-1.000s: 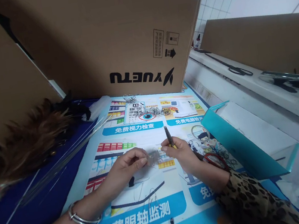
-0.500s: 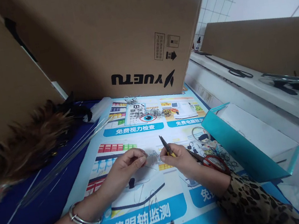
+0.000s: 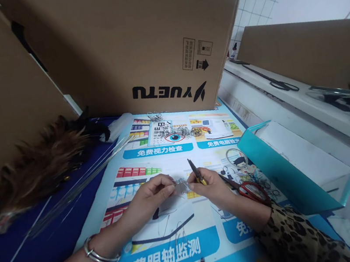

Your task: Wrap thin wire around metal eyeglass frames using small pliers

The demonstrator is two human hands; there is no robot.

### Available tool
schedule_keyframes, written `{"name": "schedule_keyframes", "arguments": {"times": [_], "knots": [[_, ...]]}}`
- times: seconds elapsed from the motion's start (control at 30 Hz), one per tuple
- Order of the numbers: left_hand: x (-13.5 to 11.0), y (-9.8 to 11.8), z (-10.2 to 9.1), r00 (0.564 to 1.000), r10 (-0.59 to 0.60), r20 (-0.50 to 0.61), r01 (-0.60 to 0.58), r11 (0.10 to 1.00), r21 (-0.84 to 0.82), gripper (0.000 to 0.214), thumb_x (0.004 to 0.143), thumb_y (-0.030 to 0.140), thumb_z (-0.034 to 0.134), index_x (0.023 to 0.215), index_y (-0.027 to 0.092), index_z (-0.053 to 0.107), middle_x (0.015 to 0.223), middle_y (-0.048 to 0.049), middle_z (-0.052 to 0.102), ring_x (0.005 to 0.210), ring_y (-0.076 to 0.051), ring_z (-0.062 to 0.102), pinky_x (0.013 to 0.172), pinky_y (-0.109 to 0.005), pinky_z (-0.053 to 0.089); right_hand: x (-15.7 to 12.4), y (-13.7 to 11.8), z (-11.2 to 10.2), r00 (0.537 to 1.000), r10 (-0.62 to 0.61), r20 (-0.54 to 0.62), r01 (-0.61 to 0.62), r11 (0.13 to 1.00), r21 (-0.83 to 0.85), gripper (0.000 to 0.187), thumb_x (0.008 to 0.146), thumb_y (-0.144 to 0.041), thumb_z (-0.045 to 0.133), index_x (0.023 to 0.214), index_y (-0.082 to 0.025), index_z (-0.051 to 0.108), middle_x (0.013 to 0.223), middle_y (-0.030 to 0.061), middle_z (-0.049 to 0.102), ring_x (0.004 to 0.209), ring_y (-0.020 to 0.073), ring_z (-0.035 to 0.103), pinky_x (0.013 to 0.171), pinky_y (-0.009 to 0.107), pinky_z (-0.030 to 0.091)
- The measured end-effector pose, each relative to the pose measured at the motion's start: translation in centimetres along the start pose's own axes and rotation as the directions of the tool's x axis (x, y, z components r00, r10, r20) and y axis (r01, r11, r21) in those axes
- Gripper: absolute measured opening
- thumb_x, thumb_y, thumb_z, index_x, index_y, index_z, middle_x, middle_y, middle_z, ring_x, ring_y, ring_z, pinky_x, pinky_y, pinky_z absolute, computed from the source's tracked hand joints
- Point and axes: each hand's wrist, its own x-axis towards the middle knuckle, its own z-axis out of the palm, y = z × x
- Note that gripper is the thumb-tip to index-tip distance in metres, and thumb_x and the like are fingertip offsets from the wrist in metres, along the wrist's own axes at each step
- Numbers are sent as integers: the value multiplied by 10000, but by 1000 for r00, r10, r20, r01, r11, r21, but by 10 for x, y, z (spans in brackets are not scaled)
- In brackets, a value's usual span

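Between my two hands is a small piece of bent silvery wire point(image 3: 181, 186), its exact shape too fine to make out. My left hand point(image 3: 158, 192) pinches its left side with thumb and forefinger. At its right side are the thumb and fingertip of my right hand point(image 3: 210, 186). Tucked in that same right hand is a pair of pliers point(image 3: 196, 172) with dark jaws and yellow on the handle, the jaws pointing up and away. Scissors with red handles point(image 3: 253, 191) lie just beyond my right wrist. A few loose bent wires point(image 3: 180, 234) rest on the printed sheet nearer to me.
Small wire tangles point(image 3: 180, 132) lie farther back before a large cardboard box point(image 3: 134, 44). On the right stand an open teal box point(image 3: 297, 178) and a wire coil point(image 3: 236, 158). Long straight wires point(image 3: 92, 175) and brown feathers point(image 3: 41, 165) lie to the left.
Both hands keep nearly the same place around the wire piece, with only a slight finger shift. The whole view has moved a little; the pliers stay in my right hand.
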Motion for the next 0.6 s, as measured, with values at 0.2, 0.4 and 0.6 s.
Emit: {"name": "schedule_keyframes", "arguments": {"times": [0.2,0.4,0.6], "knots": [[0,0,0,999,36,-13,-36,999,19,162,839,294,515,756,159,549,835,-36,569,778,-161,520,705,-269,386,0,3,1,1000,0,20,0,1000,-17,157,731,-231,602,880,-183,596,728,-25,537,649,96,476,632,222,391],[0,1,1,999,47,-2,-47,999,18,148,837,278,520,752,161,551,824,-30,570,780,-156,526,709,-267,387,1,2,0,998,-45,36,48,997,-64,91,738,-217,588,816,-174,607,714,-24,546,666,101,485,643,221,393],[-2,5,5,1000,-27,5,27,997,-77,152,828,286,533,741,161,536,708,-11,591,641,-126,507,613,-243,402,1,3,-1,999,-27,29,29,997,-72,83,732,-204,585,802,-167,608,710,-21,554,672,107,490,656,230,397]]}}
